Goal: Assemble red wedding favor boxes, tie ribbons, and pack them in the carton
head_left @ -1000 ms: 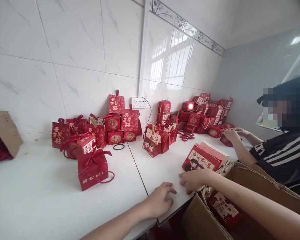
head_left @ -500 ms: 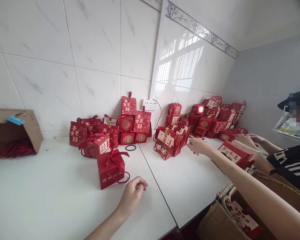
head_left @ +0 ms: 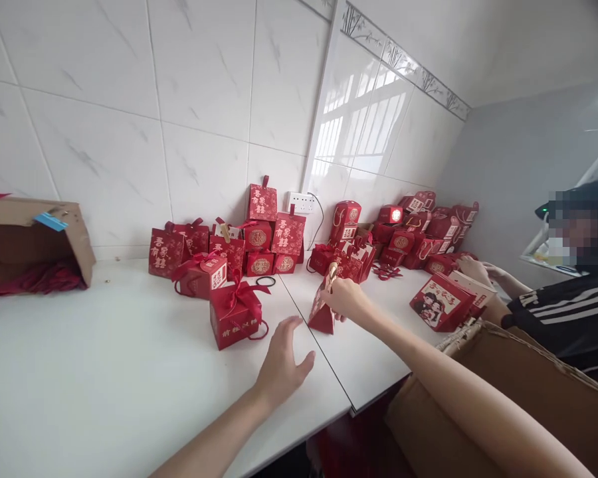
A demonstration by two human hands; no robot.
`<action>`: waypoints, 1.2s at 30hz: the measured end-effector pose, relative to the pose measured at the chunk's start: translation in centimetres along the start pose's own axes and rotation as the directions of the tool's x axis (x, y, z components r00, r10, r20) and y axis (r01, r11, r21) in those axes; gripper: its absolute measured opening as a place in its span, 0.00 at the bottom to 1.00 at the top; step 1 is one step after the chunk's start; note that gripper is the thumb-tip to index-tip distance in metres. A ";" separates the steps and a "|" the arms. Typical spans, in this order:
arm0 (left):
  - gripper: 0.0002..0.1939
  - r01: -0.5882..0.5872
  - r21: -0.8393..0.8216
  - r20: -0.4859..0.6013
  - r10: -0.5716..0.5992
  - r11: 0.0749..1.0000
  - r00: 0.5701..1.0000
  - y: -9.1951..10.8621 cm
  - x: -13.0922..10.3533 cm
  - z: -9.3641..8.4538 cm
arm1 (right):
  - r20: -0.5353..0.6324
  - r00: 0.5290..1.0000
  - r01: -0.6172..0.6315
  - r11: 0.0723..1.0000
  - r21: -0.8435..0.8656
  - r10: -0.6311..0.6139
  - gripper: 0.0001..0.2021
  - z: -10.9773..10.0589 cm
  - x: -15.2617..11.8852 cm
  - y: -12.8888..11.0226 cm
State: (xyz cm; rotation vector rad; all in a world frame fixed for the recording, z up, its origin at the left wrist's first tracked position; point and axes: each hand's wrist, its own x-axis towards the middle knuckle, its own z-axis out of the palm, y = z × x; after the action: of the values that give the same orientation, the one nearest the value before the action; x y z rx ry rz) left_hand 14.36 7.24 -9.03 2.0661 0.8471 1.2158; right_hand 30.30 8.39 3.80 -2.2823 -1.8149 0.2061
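My right hand is closed on a red gift box with a tapered top and a gold-coloured tab, by the seam between the tables. Its fingers cover part of the box's side. Over the white table, my left hand is open, thumb and fingers apart, with nothing in it. Just behind and left of that hand stands a cube-shaped red box with a ribbon bow and a cord handle. Another ribboned red box sits behind it, and a dark ring-shaped band lies nearby.
Stacked red boxes line the tiled wall, with more piled at the back right. An open carton lies on the left; a larger carton stands front right. A co-worker at the right handles boxes.
My right hand has moved left and taken hold of the tapered red box. My left hand has opened its fingers. The view has shifted slightly.
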 end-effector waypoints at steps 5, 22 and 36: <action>0.32 -0.106 -0.057 -0.087 0.101 0.993 0.991 2.1 1.7 0.9 | -0.070 0.989 0.136 0.989 0.060 -0.131 0.19 0.3 -5.5 -1.7; 0.13 0.180 -0.413 0.194 -0.107 0.893 0.975 3.6 3.8 -2.2 | -0.427 0.710 0.663 0.736 0.136 -0.560 0.03 3.2 -5.7 4.3; 0.12 0.214 -0.456 0.158 -0.158 0.864 0.975 4.2 4.4 -1.4 | -0.303 0.847 0.528 0.753 0.393 -0.436 0.09 3.1 -5.7 3.8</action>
State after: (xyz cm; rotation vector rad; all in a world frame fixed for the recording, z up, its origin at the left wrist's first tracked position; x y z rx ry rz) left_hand 15.68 8.26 -3.03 1.6022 0.6050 1.0579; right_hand 31.81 2.27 -0.27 -1.3995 -1.9252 0.2800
